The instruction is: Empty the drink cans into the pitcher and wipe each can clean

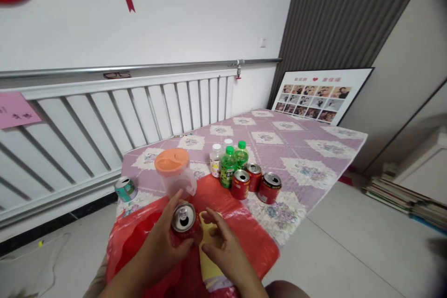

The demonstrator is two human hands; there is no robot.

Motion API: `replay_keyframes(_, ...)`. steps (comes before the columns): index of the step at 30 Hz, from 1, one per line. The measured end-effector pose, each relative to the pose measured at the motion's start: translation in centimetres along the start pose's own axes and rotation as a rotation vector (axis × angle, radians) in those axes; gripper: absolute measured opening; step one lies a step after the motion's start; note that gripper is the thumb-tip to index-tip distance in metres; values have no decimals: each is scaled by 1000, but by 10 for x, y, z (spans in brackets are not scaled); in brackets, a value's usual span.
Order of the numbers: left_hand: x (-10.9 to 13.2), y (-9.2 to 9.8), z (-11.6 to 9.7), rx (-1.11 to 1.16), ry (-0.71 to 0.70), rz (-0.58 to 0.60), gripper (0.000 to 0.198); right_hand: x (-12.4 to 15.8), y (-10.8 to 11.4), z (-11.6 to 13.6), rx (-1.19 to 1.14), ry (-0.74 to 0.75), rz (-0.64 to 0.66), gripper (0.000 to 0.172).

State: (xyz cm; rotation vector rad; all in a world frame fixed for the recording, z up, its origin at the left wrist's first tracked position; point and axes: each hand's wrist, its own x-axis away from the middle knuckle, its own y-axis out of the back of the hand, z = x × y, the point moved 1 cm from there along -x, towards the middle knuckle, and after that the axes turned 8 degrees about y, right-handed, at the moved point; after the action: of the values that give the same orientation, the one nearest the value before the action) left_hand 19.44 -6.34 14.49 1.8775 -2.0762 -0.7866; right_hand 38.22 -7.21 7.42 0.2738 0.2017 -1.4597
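My left hand (160, 244) is wrapped round the side of a red drink can (183, 220), whose opened top faces up. Fingers curved and apart, my right hand (226, 247) hovers just right of the can and holds nothing. Partly under that hand lies a yellow cloth (208, 272) on a red plastic sheet (256, 230). Left of it is a red basin (131, 240), mostly hidden by my left forearm. Beyond my hands stand more red cans (269, 188), opened on top, in front of green-capped bottles (227, 167) and white-capped bottles (215, 160).
A clear pitcher with an orange lid (172, 160) stands behind the can. At the table's left edge a teal can (125, 189) leans over. A patterned cloth (289, 125) covers the table. Behind it runs a white radiator (139, 114); a photo board (319, 95) leans at the far right.
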Motion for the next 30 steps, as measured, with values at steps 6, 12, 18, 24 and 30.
replay_keyframes(6,-30,-37,-32,60,-80,110,86,-2,28,2,43,23,-106,74)
replay_keyframes(12,-44,-80,-41,73,-110,72,90,-2,47,-10,390,161,-289,65)
replay_keyframes(18,-52,-111,-43,113,-52,37,91,-1,52,-25,540,174,-405,67)
replay_keyframes(24,-57,-127,-44,148,6,43,95,-1,56,-24,497,137,-452,67)
replay_keyframes(30,-58,-124,-42,393,22,257,97,3,66,-20,378,50,-462,72)
